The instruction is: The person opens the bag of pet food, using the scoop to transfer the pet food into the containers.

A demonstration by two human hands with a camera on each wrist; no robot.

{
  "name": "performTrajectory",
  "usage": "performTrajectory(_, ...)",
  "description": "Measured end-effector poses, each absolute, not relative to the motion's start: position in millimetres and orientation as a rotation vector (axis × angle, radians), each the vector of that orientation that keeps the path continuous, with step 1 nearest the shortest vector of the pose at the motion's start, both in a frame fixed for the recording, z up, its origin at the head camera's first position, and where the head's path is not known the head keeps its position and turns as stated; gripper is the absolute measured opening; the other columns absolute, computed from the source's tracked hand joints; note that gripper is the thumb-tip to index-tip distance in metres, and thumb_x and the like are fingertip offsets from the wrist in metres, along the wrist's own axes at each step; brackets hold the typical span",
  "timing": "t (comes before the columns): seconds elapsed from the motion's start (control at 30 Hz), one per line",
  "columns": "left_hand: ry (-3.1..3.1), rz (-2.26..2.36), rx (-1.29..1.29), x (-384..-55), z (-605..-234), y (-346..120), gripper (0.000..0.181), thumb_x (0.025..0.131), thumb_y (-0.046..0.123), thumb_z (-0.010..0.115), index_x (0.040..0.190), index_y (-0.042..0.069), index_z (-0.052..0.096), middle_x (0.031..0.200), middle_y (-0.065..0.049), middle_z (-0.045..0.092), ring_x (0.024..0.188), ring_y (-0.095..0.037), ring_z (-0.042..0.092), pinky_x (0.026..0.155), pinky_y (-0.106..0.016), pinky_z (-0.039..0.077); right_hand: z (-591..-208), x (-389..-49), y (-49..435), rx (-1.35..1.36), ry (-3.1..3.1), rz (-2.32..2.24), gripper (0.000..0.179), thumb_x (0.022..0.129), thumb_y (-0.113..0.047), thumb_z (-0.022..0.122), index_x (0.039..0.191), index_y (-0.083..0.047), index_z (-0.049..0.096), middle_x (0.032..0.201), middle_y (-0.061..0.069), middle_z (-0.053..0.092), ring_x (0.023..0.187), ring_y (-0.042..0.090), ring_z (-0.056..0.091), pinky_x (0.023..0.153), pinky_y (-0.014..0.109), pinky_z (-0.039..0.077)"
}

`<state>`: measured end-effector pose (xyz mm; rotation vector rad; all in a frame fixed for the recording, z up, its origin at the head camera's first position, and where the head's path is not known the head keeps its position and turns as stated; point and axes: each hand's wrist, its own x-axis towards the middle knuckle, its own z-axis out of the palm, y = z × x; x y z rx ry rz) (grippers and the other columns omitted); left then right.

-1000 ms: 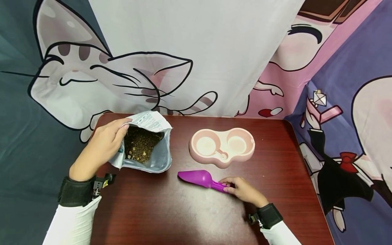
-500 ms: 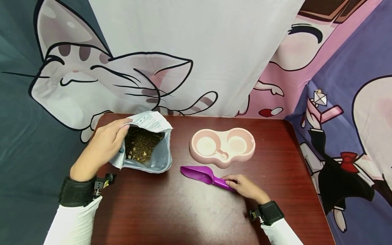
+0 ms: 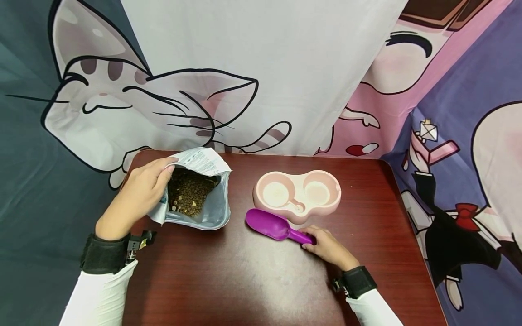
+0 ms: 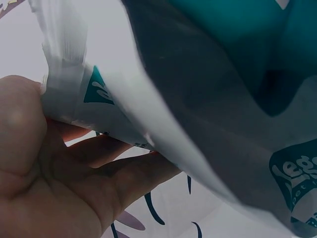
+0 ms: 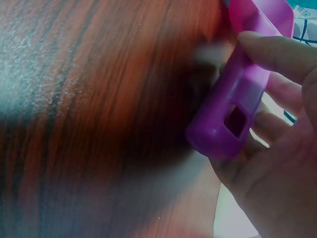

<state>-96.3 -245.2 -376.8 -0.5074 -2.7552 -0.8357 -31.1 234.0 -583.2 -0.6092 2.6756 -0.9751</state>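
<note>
At the left of the table, an opened bag (image 3: 218,206) of brown kibble (image 3: 188,194) stands with its mouth upward. My left hand (image 3: 142,192) pinches the rim of this bag at its upper left; in the left wrist view the fingers (image 4: 138,173) lie along its folded edge. A purple scoop (image 3: 269,225) is in my right hand (image 3: 328,249), which grips it by the handle (image 5: 225,111). The scoop's head points left, just in front of a pink double pet bowl (image 3: 299,206). Whether the scoop touches the bowl cannot be told.
The dark red wooden table (image 3: 228,280) carries all of these. Behind it hangs a printed cloth (image 3: 310,81) close to the back edge, and cloth also hangs along both sides.
My right hand has turned the scoop over and back, its head shifting slightly right and away from me toward the bowl. The left hand and the bag keep their places.
</note>
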Motion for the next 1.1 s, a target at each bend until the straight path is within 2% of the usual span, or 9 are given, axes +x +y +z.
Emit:
performTrajectory(0.4,-2.763,-0.847,-0.504,-96.5,-374.7,-242.9,0.035,0.11,0.018,0.047,0.137,0.002,0.063,0.136,-0.023,0.064,0.127,-0.045,0.059,0.102,-0.062,0.046,-581.8,-30.3,232.5,-0.541,2.78,-0.895,0.056,0.082,-0.012,0.087,0.134,-0.009,0.066,0.119,0.005,0.07,0.106,0.023,0.064,0.095,0.047,0.051)
performTrajectory(0.53,-2.759,-0.857,-0.503,-96.2,-375.0,-241.5,0.034,0.11,0.017,0.047,0.136,0.001,0.063,0.135,-0.024,0.065,0.126,-0.045,0.06,0.101,-0.062,0.046,-584.0,-27.3,232.9,-0.566,2.827,-0.849,0.062,0.078,-0.013,0.09,0.134,-0.008,0.065,0.118,0.007,0.068,0.108,0.025,0.062,0.096,0.048,0.051)
performTrajectory(0.67,-2.768,-0.863,-0.489,-95.8,-374.8,-241.2,0.036,0.11,0.018,0.046,0.137,0.0,0.062,0.136,-0.024,0.064,0.126,-0.045,0.059,0.1,-0.062,0.046,-587.2,-24.7,232.3,-0.599,2.87,-0.794,0.056,0.076,-0.013,0.091,0.127,-0.009,0.067,0.113,0.005,0.064,0.106,0.024,0.058,0.092,0.045,0.051)
performTrajectory(0.8,-2.773,-0.851,-0.486,-95.5,-374.8,-240.0,0.036,0.11,0.017,0.046,0.138,-0.001,0.061,0.136,-0.026,0.063,0.126,-0.046,0.059,0.101,-0.062,0.046,-589.5,-24.3,231.3,-0.61,2.874,-0.778,0.045,0.08,-0.011,0.088,0.122,-0.011,0.07,0.11,0.001,0.061,0.106,0.022,0.056,0.092,0.042,0.05)
performTrajectory(1.1,-2.743,-0.844,-0.421,-94.2,-374.2,-235.4,0.037,0.111,0.018,0.046,0.137,-0.003,0.061,0.135,-0.027,0.064,0.125,-0.047,0.06,0.101,-0.062,0.046,-589.5,-27.2,225.8,-0.731,2.889,-0.81,0.034,0.085,-0.003,0.08,0.117,-0.01,0.069,0.105,-0.001,0.062,0.102,0.019,0.059,0.091,0.043,0.051)
